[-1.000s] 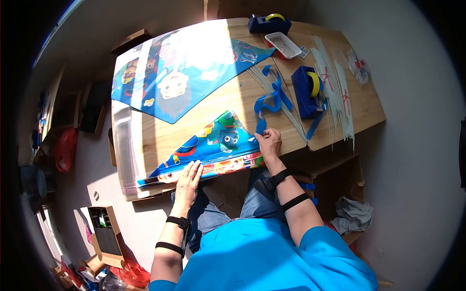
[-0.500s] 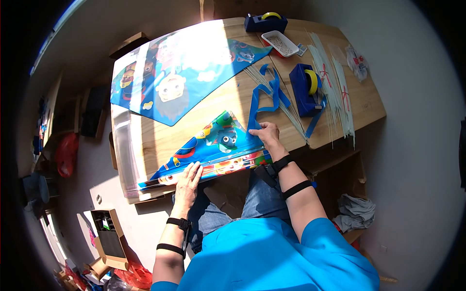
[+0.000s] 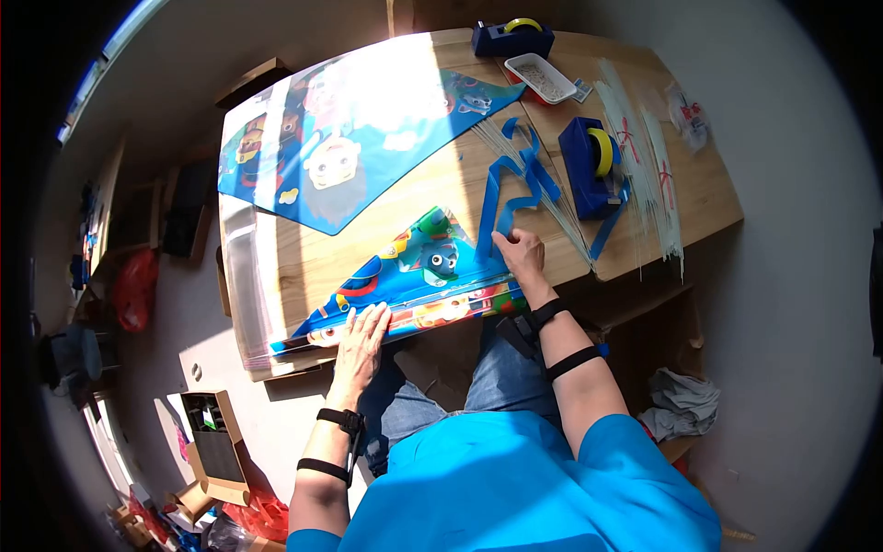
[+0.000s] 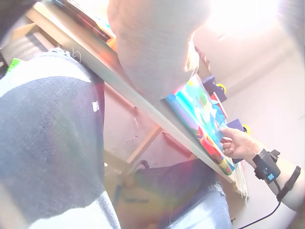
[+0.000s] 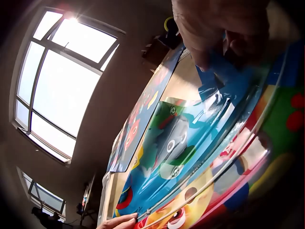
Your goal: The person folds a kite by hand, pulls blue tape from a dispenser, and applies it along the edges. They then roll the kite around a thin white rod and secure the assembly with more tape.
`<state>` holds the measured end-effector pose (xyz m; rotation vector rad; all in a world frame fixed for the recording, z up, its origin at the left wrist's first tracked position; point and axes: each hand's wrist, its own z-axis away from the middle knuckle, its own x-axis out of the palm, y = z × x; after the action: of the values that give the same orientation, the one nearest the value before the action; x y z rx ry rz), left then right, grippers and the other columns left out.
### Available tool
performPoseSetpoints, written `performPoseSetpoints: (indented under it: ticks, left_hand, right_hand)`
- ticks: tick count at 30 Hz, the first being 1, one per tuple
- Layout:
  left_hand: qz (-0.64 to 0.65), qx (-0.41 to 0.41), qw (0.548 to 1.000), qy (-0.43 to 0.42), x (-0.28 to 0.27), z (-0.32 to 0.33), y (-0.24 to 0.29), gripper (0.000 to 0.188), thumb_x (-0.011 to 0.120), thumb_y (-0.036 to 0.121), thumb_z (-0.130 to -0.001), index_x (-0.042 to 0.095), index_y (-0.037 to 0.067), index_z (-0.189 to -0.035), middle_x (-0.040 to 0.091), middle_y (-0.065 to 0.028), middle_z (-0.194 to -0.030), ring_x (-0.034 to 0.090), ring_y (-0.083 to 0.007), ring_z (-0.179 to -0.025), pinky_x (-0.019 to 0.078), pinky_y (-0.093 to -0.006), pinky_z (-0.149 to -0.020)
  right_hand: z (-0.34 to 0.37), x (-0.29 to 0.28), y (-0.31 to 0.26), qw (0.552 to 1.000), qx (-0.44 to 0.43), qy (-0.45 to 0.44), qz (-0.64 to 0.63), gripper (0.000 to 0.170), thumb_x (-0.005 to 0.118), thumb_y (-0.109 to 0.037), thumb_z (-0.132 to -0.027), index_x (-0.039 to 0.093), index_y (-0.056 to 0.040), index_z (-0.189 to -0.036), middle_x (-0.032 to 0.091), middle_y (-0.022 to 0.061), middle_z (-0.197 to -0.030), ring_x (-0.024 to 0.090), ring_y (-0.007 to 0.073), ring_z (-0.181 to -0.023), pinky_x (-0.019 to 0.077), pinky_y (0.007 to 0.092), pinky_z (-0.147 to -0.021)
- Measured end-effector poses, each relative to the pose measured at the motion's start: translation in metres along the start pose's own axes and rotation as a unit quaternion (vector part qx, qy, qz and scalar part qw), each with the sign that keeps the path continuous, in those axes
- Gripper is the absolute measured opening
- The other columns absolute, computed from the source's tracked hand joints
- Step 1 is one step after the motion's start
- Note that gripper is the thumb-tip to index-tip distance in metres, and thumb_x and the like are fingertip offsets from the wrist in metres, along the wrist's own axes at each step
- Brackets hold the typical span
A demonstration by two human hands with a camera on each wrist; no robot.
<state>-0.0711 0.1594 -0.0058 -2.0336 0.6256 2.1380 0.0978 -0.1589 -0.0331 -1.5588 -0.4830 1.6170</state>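
Note:
My left hand (image 3: pixel 361 348) rests with its fingers straight on the lower edge of a folded, cartoon-printed plastic sheet (image 3: pixel 391 281). That sheet is blue and glossy, and lies along the near edge of the table. A thin pale rod (image 5: pixel 238 153) runs along its fold in the right wrist view. At the sheet's right end, my right hand (image 3: pixel 522 255) pinches a blue strip (image 3: pixel 490 198) between thumb and fingers. The strip bends back across the table top, and its near part overlaps the sheet's right side. In the left wrist view the right hand (image 4: pixel 238 143) is seen from the side.
A larger printed sheet (image 3: pixel 363 189) lies farther back at left. Loose thin rods (image 3: pixel 561 225), a blue tape dispenser (image 3: pixel 579 166), bundles of pale sticks (image 3: pixel 664 184) and a white tray (image 3: pixel 541 78) stand at right. Another dispenser (image 3: pixel 510 40) is at the far edge.
My right hand has risen a little from the sheet's right edge and shifted slightly right, still pinching the strip, which now lies in straighter bends. The left hand stays on the sheet.

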Motion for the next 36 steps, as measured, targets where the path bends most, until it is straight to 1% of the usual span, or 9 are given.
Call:
performPoseSetpoints:
  ticks: [4,8,12,16,20,25,30,33,36]
  left_hand:
    - [-0.014,0.000,1.000,-0.008,-0.005,-0.003,0.006,0.064,0.066,0.013,-0.081,0.044,0.008,-0.141,0.046,-0.0081,-0.144,0.041,-0.0261,-0.135,0.0180,-0.0497,-0.120]
    - [-0.029,-0.010,0.997,0.065,-0.005,-0.015,0.016,0.061,0.071,0.027,-0.083,0.049,0.008,-0.137,0.047,-0.0061,-0.142,0.040,-0.0268,-0.135,0.0177,-0.0511,-0.120]
    - [0.086,-0.011,0.994,0.072,0.001,-0.063,0.038,0.050,0.068,0.016,-0.085,0.053,0.008,-0.132,0.053,-0.0072,-0.134,0.050,-0.0283,-0.122,0.0405,-0.0438,-0.104]
    - [0.345,-0.089,0.933,0.044,-0.004,-0.149,0.071,0.048,0.067,0.007,-0.086,0.050,0.007,-0.131,0.055,-0.0143,-0.125,0.058,-0.0343,-0.110,0.0485,-0.0397,-0.093]
    - [0.286,-0.091,0.950,0.092,0.049,-0.207,0.067,0.047,0.072,0.013,-0.084,0.052,0.002,-0.125,0.063,-0.0163,-0.111,0.063,-0.0301,-0.101,0.0508,-0.0374,-0.087]
    - [0.308,-0.222,0.923,-0.057,0.025,-0.236,0.088,0.036,0.076,0.014,-0.079,0.059,0.004,-0.108,0.064,-0.0158,-0.100,0.063,-0.0326,-0.097,0.0504,-0.0414,-0.083]
    - [0.351,-0.133,0.927,-0.015,0.034,-0.236,0.073,0.023,0.075,0.015,-0.080,0.063,0.001,-0.093,0.065,-0.0131,-0.090,0.064,-0.0262,-0.084,0.0510,-0.0376,-0.076]
    - [0.561,-0.164,0.797,-0.149,0.031,-0.232,0.067,0.021,0.067,0.021,-0.093,0.061,0.002,-0.101,0.059,-0.0012,-0.086,0.054,-0.0097,-0.077,0.0470,-0.0268,-0.068]
    - [0.567,-0.165,0.796,-0.133,0.038,-0.225,0.070,0.023,0.066,0.021,-0.093,0.062,0.001,-0.105,0.061,-0.0026,-0.087,0.055,-0.0108,-0.074,0.0480,-0.0272,-0.068]
  right_hand:
    - [-0.003,0.003,0.008,0.999,-0.002,-0.020,0.027,0.033,0.074,-0.035,-0.073,0.067,-0.0031,-0.072,0.068,0.0172,-0.072,0.067,0.0361,-0.072,0.0509,0.0453,-0.067]
    - [-0.013,0.011,0.014,1.000,0.001,-0.013,0.028,0.029,0.076,-0.031,-0.077,0.069,-0.0025,-0.075,0.068,0.0106,-0.068,0.066,0.0220,-0.062,0.0496,0.0364,-0.060]
    - [-0.008,0.004,0.009,1.000,-0.002,-0.018,-0.021,0.029,0.075,-0.031,-0.078,0.070,-0.0024,-0.075,0.068,0.0099,-0.067,0.065,0.0210,-0.061,0.0492,0.0360,-0.059]
    - [-0.010,0.003,0.009,0.999,0.007,-0.027,-0.037,0.033,0.072,-0.035,-0.079,0.068,-0.0030,-0.072,0.066,0.0163,-0.067,0.066,0.0337,-0.065,0.0495,0.0431,-0.062]
    - [-0.014,0.000,0.008,0.999,0.013,-0.039,-0.010,0.036,0.070,-0.036,-0.080,0.067,-0.0025,-0.069,0.065,0.0170,-0.064,0.064,0.0345,-0.063,0.0480,0.0441,-0.061]
    - [-0.013,-0.001,0.008,0.998,0.036,-0.045,-0.035,0.035,0.070,-0.036,-0.081,0.068,-0.0027,-0.070,0.065,0.0165,-0.064,0.064,0.0349,-0.062,0.0474,0.0443,-0.060]
    - [-0.012,-0.004,0.009,0.997,0.026,-0.049,-0.058,0.036,0.069,-0.037,-0.082,0.068,-0.0021,-0.071,0.064,0.0169,-0.065,0.063,0.0358,-0.062,0.0468,0.0439,-0.059]
    - [-0.015,-0.002,0.014,0.997,0.018,-0.063,-0.048,0.042,0.066,-0.041,-0.085,0.068,-0.0015,-0.071,0.063,0.0147,-0.060,0.063,0.0299,-0.057,0.0458,0.0417,-0.057]
    - [-0.014,-0.004,0.016,0.966,0.111,-0.135,-0.191,0.048,0.065,-0.046,-0.088,0.068,-0.0017,-0.070,0.062,0.0104,-0.058,0.060,0.0213,-0.055,0.0448,0.0388,-0.055]
